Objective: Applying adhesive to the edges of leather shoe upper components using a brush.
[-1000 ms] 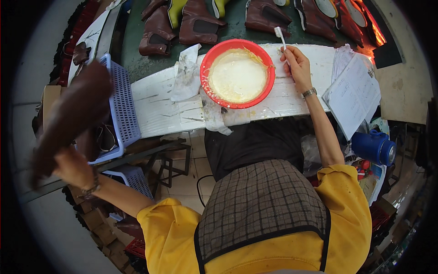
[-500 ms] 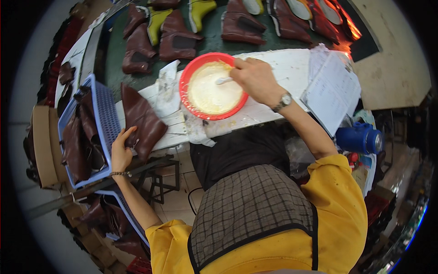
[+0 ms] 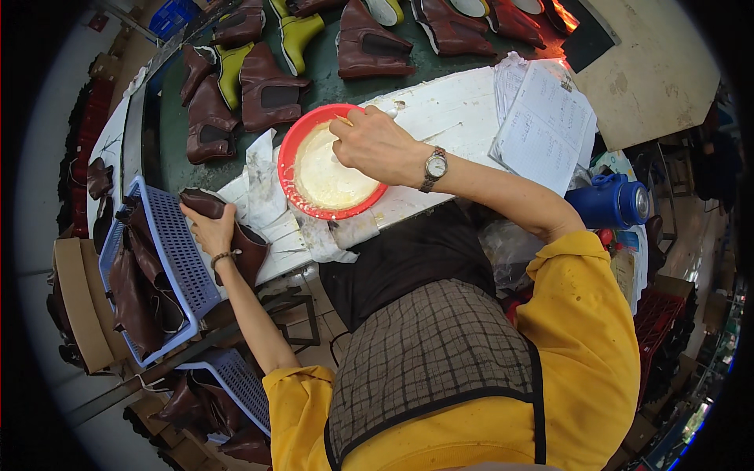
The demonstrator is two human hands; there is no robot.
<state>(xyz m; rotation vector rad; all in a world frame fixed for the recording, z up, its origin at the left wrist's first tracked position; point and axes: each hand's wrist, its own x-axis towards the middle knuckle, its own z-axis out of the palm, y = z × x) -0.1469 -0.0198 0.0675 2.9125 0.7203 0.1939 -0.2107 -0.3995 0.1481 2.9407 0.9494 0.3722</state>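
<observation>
At the left of the table, my left hand (image 3: 210,228) is closed on a brown leather boot upper (image 3: 253,253), its fingers at the upper's opening. My right hand (image 3: 375,145) is above a red bowl (image 3: 287,149) of creamy white glue (image 3: 326,174). Its fingers are pinched on what appears to be a small brush, mostly hidden by the hand. A stained white cloth (image 3: 263,182) lies between the boot upper and the bowl.
Brown boot uppers (image 3: 369,43) and yellow-green linings lie on the dark green surface beyond. A blue basket (image 3: 182,255) of uppers stands left; another basket (image 3: 236,381) is lower. Handwritten papers (image 3: 542,129) and a blue flask (image 3: 609,202) are at right.
My left hand has moved up onto the boot upper, which is now turned and tilted with its opening showing. My right hand has shifted with the brush, still over the bowl; the whole view has swung.
</observation>
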